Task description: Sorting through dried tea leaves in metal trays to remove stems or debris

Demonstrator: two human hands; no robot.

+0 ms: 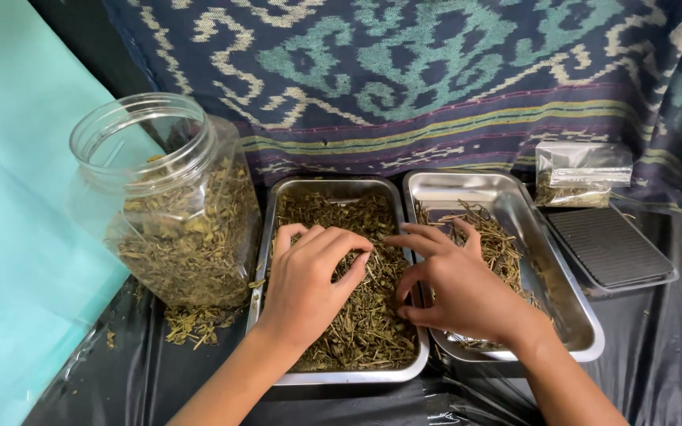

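- A clear plastic jar (169,201) is standing uncapped at the left of the frame, part filled with dried herbs, with a few crumbs (192,324) lying on the black sheet (657,371) at its foot.
- The left tray (341,375) is sitting just right of the jar, its long axis running from the lower edge of the frame toward the top, and it is holding a full bed of dried herb bits (365,323).
- The left hand (309,280) is resting palm down on that bed, fingers loosely curled and raking into the herbs; whether it is pinching any is not clear.
- The right hand (455,284) is reaching leftward across the seam where the two trays are touching, fingers spread, fingertips at the right edge of the herb bed. Both hands are sitting on the herbs, so neither is nearer.
- The right tray (586,331), parallel to the first, is holding a thin scatter of long stems (495,237) toward its upper end.
- A dark ribbed lid (611,246) is lying at the right, with a small clear bag (582,175) of herbs just above it, against the patterned cloth (436,71).
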